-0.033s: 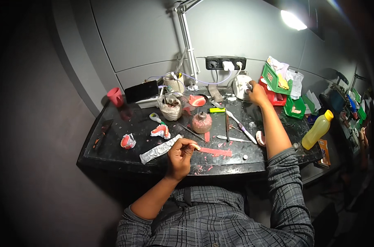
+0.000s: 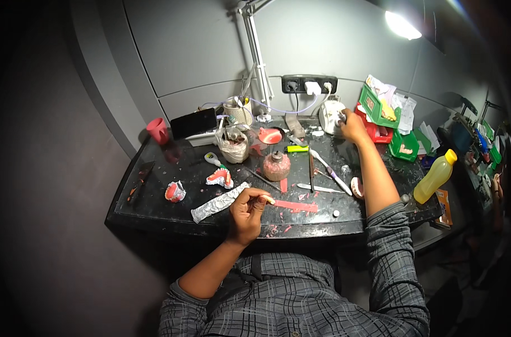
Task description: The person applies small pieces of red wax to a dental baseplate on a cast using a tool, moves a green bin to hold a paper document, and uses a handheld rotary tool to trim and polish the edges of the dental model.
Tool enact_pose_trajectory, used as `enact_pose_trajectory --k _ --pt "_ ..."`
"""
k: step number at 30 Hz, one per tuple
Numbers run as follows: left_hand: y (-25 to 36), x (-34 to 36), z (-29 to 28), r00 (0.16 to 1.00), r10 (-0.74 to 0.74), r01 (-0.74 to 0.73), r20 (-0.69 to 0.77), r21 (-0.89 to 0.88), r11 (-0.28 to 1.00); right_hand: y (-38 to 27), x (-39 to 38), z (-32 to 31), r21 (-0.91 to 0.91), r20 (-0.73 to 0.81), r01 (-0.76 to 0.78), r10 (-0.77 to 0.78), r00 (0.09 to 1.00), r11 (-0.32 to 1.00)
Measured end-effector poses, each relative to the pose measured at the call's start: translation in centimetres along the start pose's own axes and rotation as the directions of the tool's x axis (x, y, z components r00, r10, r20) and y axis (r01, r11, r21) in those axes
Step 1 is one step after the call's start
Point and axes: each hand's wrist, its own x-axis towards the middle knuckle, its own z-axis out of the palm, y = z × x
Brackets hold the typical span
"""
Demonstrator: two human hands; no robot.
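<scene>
Over the front of the bench, my left hand (image 2: 246,216) pinches a small cream-coloured piece (image 2: 269,199) between thumb and fingers; its exact kind is too small to tell. Just right of it lies a flat strip of pink wax (image 2: 296,206). My right arm reaches to the back of the bench, where my right hand (image 2: 353,127) closes its fingers at a grey knob-like part (image 2: 342,117) on the front of a rounded white device (image 2: 329,118). The hand hides some of that device. Left of my left hand rests a crumpled foil-like silver strip (image 2: 219,203).
Two pink denture models (image 2: 175,192) (image 2: 220,178) sit at left, another (image 2: 357,187) by my right forearm. A glass burner (image 2: 276,167), a knife (image 2: 321,189) and a toothbrush (image 2: 335,177) occupy the middle. Green trays (image 2: 403,146) and a yellow bottle (image 2: 435,177) stand right.
</scene>
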Motion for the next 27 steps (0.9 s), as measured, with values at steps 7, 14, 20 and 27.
enact_pose_trajectory --k 7,14,20,27 --pt "0.8 -0.2 0.1 0.999 0.030 -0.027 -0.022 0.127 0.992 -0.8 -0.8 0.2 -0.079 0.050 -0.089 0.093 0.994 0.993" --pt "0.5 0.0 0.4 0.999 -0.027 0.029 -0.030 0.083 0.996 -3.9 -1.9 -4.0 0.017 -0.143 0.029 -0.026 0.989 0.999" --pt "-0.6 0.0 -0.3 0.998 -0.059 0.057 -0.036 -0.034 0.998 -14.1 -9.0 -9.4 0.636 0.153 0.395 -0.610 0.777 0.663" --pt "-0.4 0.1 -0.8 0.992 -0.113 0.107 -0.056 -0.095 0.990 -19.1 -13.7 -9.0 0.696 0.442 0.393 -0.790 0.424 0.601"
